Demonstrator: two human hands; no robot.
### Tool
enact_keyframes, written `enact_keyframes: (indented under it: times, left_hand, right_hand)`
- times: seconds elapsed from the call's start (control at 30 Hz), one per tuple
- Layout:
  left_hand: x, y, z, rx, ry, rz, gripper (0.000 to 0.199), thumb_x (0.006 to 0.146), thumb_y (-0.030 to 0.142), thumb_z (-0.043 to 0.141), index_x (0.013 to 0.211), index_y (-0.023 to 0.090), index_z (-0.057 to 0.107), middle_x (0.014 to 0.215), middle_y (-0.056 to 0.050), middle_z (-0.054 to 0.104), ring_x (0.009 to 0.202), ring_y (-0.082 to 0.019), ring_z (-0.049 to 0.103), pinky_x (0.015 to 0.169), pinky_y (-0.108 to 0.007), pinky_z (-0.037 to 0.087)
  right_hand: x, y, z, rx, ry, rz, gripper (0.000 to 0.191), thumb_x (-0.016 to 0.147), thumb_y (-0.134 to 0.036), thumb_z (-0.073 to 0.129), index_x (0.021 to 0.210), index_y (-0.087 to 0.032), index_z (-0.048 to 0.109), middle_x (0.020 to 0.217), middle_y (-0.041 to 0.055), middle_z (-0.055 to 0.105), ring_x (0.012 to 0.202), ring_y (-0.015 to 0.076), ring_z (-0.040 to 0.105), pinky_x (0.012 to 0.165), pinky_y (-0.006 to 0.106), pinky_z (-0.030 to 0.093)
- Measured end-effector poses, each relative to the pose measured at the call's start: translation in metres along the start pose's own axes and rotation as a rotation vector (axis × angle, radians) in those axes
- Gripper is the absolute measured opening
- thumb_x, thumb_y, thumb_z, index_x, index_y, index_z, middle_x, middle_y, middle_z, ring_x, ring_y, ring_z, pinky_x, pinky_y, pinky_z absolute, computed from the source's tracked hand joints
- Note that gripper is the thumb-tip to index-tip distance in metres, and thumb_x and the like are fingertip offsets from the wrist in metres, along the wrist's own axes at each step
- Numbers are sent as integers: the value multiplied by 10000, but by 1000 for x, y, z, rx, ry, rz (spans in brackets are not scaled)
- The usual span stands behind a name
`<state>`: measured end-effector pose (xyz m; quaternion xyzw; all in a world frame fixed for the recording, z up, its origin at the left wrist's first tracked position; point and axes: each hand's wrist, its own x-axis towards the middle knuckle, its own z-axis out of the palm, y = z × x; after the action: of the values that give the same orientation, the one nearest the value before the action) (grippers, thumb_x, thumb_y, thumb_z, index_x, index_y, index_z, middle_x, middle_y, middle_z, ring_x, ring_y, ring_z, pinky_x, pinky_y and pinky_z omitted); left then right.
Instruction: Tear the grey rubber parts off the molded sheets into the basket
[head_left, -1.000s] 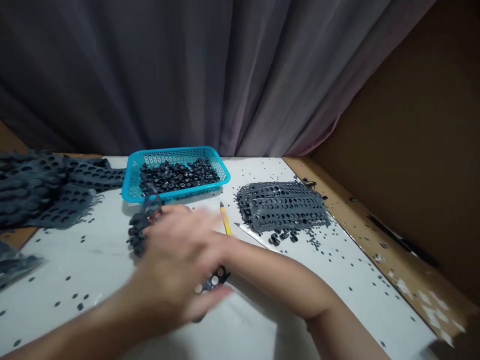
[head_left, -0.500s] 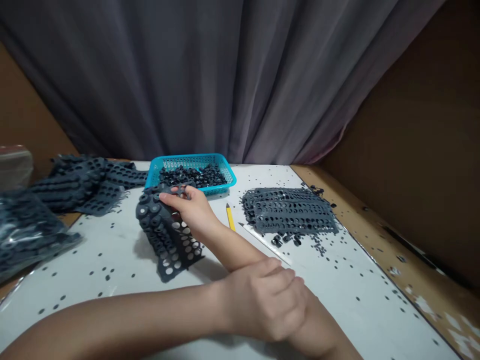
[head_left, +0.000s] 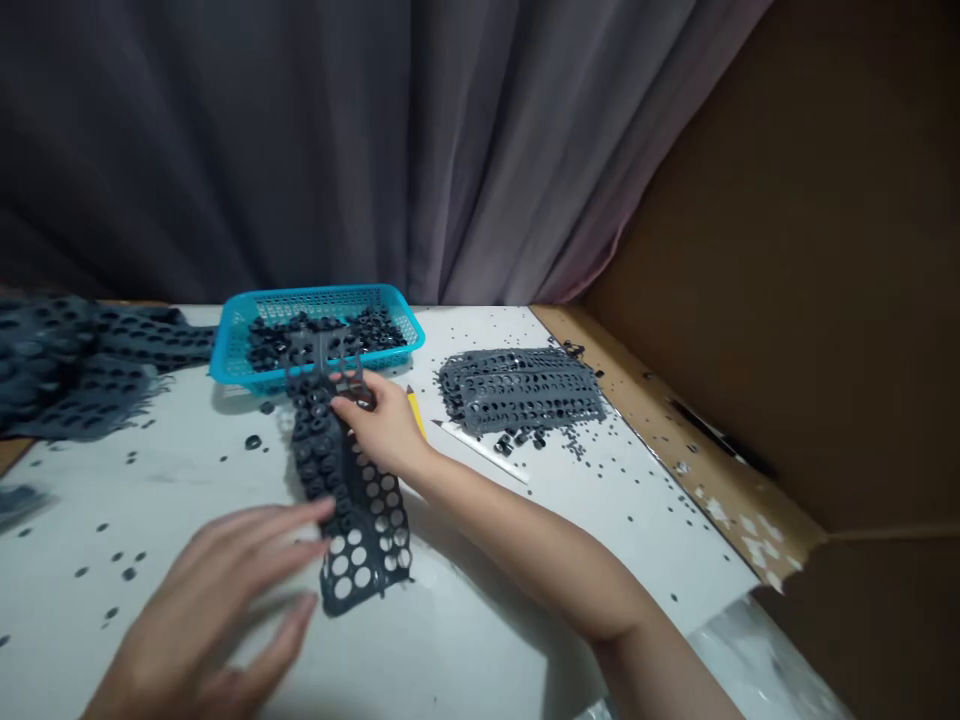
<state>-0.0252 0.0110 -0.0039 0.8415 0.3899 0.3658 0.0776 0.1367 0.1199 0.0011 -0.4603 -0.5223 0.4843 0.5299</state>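
A dark grey perforated rubber sheet [head_left: 319, 455] hangs over the white table, with rows of round pieces still attached on its left side and bare holes at its lower end and along the right. My right hand [head_left: 386, 425] pinches it at the upper right, thumb on top. My left hand [head_left: 232, 590] is open, fingers spread, its fingertips at the sheet's lower left edge; whether they touch it is unclear. Behind the sheet's top end stands a blue plastic basket [head_left: 255, 380] holding many small black round parts [head_left: 375, 328].
A stack of perforated sheets [head_left: 525, 390] lies at the right, with loose black parts [head_left: 510, 442] before it. A white pencil-like stick [head_left: 487, 456] and a yellow one [head_left: 415, 412] lie nearby. More sheets [head_left: 82, 350] are piled at the left. Small dark discs [head_left: 129, 574] dot the table.
My left hand has let go of my right forearm and moved left to the sheet. The sheet now hangs more stretched out, and the view has turned right.
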Motion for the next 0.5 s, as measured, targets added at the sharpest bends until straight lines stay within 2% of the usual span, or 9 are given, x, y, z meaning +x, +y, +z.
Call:
enact_keyframes:
  times: [0.1, 0.13, 0.23, 0.37, 0.5]
  left_hand:
    - [4, -37, 9, 100, -170, -321, 389, 792, 386, 500, 1154, 291, 393, 1270, -92, 469, 1195, -322, 411, 949, -499, 370]
    - [6, -47, 14, 132, -227, -350, 412, 791, 424, 484, 1167, 284, 394, 1268, -99, 472, 1206, -337, 394, 953, -512, 361]
    - [10, -66, 28, 235, -345, -386, 460, 795, 473, 445, 1192, 240, 454, 1282, -108, 483, 1215, -364, 375, 954, -531, 331]
    - [25, -74, 47, 236, -363, -379, 493, 809, 492, 411, 1204, 205, 479, 1281, -136, 485, 1180, -362, 404, 912, -517, 334]
    - [43, -82, 58, 66, -293, -388, 335, 784, 495, 470, 902, 196, 566, 1146, -127, 559, 1104, -348, 459, 893, -483, 357]
  right_hand:
    - [13, 46, -12, -77, -13, -36, 173, 723, -118, 580, 869, -186, 644, 885, 5, 648, 890, 170, 593, 852, 327, 468]
    - [16, 55, -15, -62, -14, -29, 170, 723, -128, 584, 871, -187, 643, 885, 6, 646, 878, 167, 592, 834, 319, 473]
    - [23, 66, -20, 5, -15, 19, 187, 732, -189, 588, 914, -193, 628, 852, 5, 631, 780, 149, 585, 688, 275, 499]
    - [24, 69, -21, 134, -73, 75, 251, 716, -304, 626, 946, -204, 602, 767, -10, 591, 603, 106, 531, 512, 213, 455]
    - [24, 69, -27, 252, -166, 95, 321, 657, -400, 688, 898, -211, 593, 709, -29, 540, 569, 94, 496, 504, 211, 435]
